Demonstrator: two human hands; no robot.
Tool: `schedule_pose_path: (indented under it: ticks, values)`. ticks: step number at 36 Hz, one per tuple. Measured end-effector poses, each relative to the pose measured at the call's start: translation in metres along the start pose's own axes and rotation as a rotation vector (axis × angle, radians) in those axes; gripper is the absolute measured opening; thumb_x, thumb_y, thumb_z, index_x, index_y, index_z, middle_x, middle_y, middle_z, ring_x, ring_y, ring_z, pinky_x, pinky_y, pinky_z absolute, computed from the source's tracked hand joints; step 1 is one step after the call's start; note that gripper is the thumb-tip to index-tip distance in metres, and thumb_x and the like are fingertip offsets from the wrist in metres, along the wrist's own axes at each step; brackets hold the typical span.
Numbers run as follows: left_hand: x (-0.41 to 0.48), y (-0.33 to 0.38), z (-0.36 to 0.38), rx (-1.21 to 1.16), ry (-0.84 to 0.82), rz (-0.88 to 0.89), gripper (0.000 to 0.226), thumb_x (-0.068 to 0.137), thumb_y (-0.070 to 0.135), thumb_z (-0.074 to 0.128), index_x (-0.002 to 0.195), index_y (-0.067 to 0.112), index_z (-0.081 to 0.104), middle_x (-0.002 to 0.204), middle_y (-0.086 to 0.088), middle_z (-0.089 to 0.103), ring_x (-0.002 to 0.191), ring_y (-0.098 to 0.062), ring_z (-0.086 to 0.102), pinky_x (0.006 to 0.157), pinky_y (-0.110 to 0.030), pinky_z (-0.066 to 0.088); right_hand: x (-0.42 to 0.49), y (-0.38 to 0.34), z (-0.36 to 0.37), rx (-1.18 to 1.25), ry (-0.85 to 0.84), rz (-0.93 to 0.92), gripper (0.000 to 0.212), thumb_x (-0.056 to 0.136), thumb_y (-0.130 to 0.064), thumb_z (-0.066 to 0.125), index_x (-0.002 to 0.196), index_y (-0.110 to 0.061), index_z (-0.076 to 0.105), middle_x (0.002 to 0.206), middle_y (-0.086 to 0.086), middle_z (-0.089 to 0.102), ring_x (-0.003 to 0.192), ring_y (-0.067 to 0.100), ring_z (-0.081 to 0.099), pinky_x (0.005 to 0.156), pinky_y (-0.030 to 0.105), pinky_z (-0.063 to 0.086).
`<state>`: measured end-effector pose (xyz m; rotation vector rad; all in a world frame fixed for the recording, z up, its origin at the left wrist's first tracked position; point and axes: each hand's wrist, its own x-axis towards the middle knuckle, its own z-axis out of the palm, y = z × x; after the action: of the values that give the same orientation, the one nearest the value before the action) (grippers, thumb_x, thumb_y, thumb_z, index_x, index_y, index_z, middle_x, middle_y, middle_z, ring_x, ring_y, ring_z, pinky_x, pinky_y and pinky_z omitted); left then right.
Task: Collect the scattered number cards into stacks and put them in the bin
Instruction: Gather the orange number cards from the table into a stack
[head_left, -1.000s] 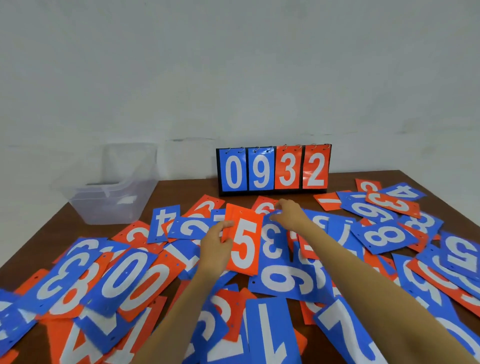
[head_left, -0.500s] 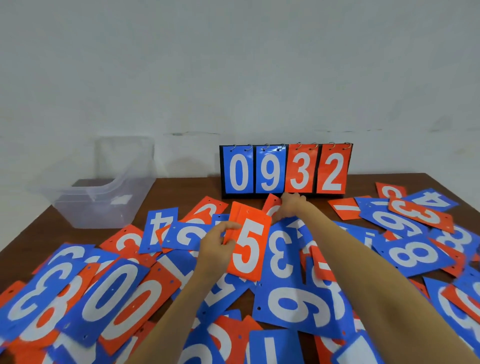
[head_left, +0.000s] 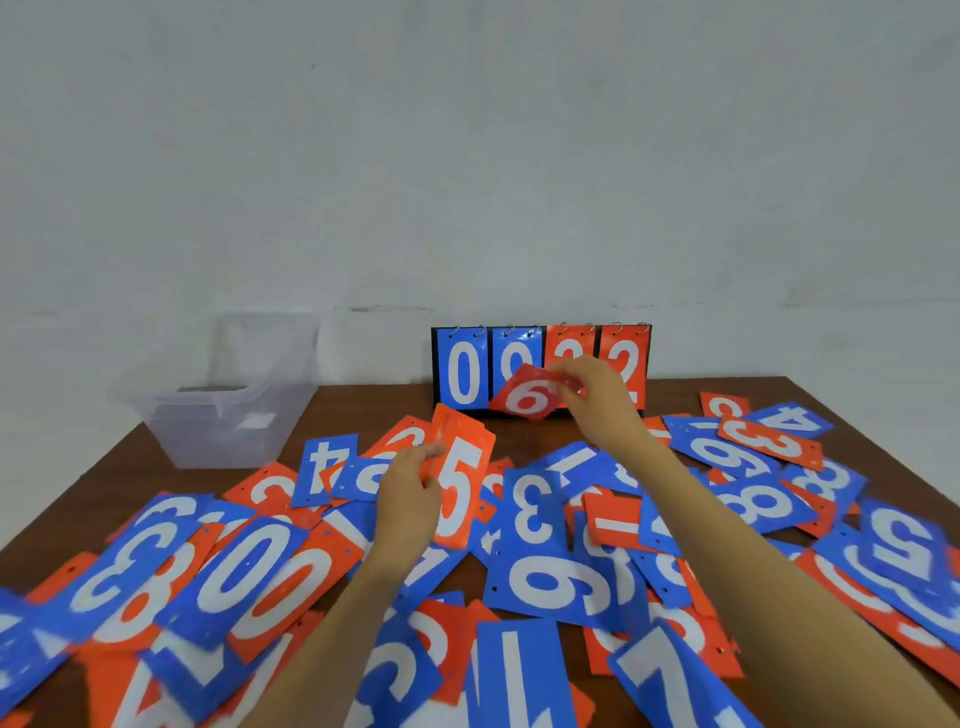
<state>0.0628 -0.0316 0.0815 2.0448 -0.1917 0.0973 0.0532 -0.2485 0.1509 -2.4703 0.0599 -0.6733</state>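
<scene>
Between both hands (head_left: 410, 499), held cards (head_left: 460, 488)

Red and blue number cards (head_left: 540, 525) lie scattered and overlapping across the worktop; a clear plastic bin (head_left: 218, 415) stands upright at its far left corner.

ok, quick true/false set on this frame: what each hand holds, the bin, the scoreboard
1. The left hand holds an orange stack with a 5 on top. True.
2. The right hand is empty. False: it holds an orange 6 card, lifted in front of the scoreboard.
3. The clear bin sits at the table's far left. True.
4. The bin is full of cards. False: no cards show through its clear walls.
5. All four scoreboard digits are blue. False: the left two are blue, the right two orange.
</scene>
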Motion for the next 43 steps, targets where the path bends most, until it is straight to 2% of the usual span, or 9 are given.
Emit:
schedule_pose_path:
  ticks: [10, 14, 16, 19, 23, 27, 32, 38, 43]
  values:
    - [-0.046, 0.015, -0.029, -0.004, 0.033, 0.059, 0.039, 0.093, -0.004, 0.043, 0.122, 0.016, 0.058, 0.136, -0.006, 0.049, 0.121, -0.022, 0.05, 0.09, -0.031, 0.051, -0.069, -0.031, -0.043, 0.251, -0.13, 0.012, 0.019, 0.091, -0.017, 0.058, 0.106, -0.025, 0.049, 0.106, -0.002, 0.06, 0.092, 0.015, 0.061, 0.066, 0.016, 0.051]
    - [-0.065, 0.014, -0.034, -0.044, 0.006, 0.093, 0.037, 0.092, -0.005, 0.043, 0.117, 0.016, 0.061, 0.131, -0.002, 0.054, 0.095, -0.003, 0.056, 0.072, -0.005, 0.046, -0.087, -0.037, -0.048, 0.277, -0.177, 0.027, 0.023, 0.089, -0.02, 0.062, 0.106, -0.029, 0.05, 0.103, 0.007, 0.06, 0.09, 0.023, 0.064, 0.074, 0.033, 0.058]
    - [-0.073, 0.015, -0.033, -0.163, -0.056, 0.042, 0.032, 0.094, 0.002, 0.047, 0.112, 0.023, 0.063, 0.125, -0.001, 0.058, 0.084, -0.009, 0.063, 0.07, -0.018, 0.057, -0.095, -0.037, -0.045, 0.299, -0.182, 0.055, 0.023, 0.088, -0.02, 0.063, 0.106, -0.027, 0.051, 0.104, 0.002, 0.059, 0.091, 0.017, 0.063, 0.072, 0.026, 0.057]
    - [-0.089, 0.02, -0.032, -0.301, -0.143, -0.034, 0.019, 0.095, 0.017, 0.053, 0.1, 0.031, 0.064, 0.115, 0.001, 0.063, 0.093, -0.018, 0.066, 0.08, -0.041, 0.058, -0.107, -0.039, -0.032, 0.319, -0.198, 0.095, 0.021, 0.087, -0.02, 0.065, 0.103, -0.023, 0.052, 0.1, -0.007, 0.058, 0.092, 0.011, 0.061, 0.065, 0.016, 0.052]
    - [-0.099, 0.018, -0.027, -0.413, -0.175, -0.077, 0.015, 0.091, 0.018, 0.059, 0.101, 0.025, 0.068, 0.109, 0.004, 0.063, 0.095, -0.013, 0.064, 0.074, -0.029, 0.057, -0.118, -0.041, -0.012, 0.292, -0.178, 0.142, 0.023, 0.084, -0.019, 0.068, 0.101, -0.019, 0.054, 0.093, -0.014, 0.054, 0.086, 0.003, 0.054, 0.064, 0.012, 0.044]
    - [-0.099, 0.009, -0.019, -0.492, -0.172, -0.161, 0.017, 0.088, 0.015, 0.064, 0.099, 0.026, 0.069, 0.116, 0.002, 0.061, 0.103, -0.021, 0.063, 0.084, -0.042, 0.057, -0.12, -0.041, 0.008, 0.312, -0.125, 0.194, 0.019, 0.086, -0.018, 0.066, 0.099, -0.017, 0.052, 0.092, -0.009, 0.055, 0.078, 0.003, 0.055, 0.059, 0.013, 0.045]
    - [-0.099, -0.011, 0.001, -0.323, -0.192, -0.127, 0.022, 0.09, 0.014, 0.061, 0.109, 0.025, 0.063, 0.12, 0.0, 0.06, 0.099, -0.017, 0.063, 0.077, -0.029, 0.057, -0.136, -0.023, 0.05, 0.254, -0.14, 0.289, 0.018, 0.086, -0.014, 0.064, 0.097, -0.016, 0.05, 0.08, -0.01, 0.051, 0.075, 0.01, 0.052, 0.06, 0.013, 0.041]
    - [-0.096, -0.028, 0.013, -0.355, -0.143, -0.252, 0.032, 0.091, 0.009, 0.057, 0.117, 0.028, 0.058, 0.126, -0.005, 0.057, 0.103, -0.022, 0.063, 0.075, -0.036, 0.059, -0.14, -0.006, 0.075, 0.216, -0.086, 0.35, 0.026, 0.086, -0.019, 0.066, 0.105, -0.017, 0.049, 0.1, -0.005, 0.051, 0.09, 0.012, 0.052, 0.069, 0.016, 0.041]
    - [-0.083, -0.028, 0.008, -0.608, 0.0, -0.388, 0.038, 0.091, 0.007, 0.057, 0.125, 0.025, 0.056, 0.118, 0.004, 0.052, 0.102, -0.021, 0.061, 0.071, -0.036, 0.058, -0.131, -0.002, 0.069, 0.219, -0.261, 0.373, 0.041, 0.088, -0.029, 0.063, 0.122, -0.012, 0.047, 0.114, 0.003, 0.053, 0.099, 0.016, 0.054, 0.081, 0.028, 0.048]
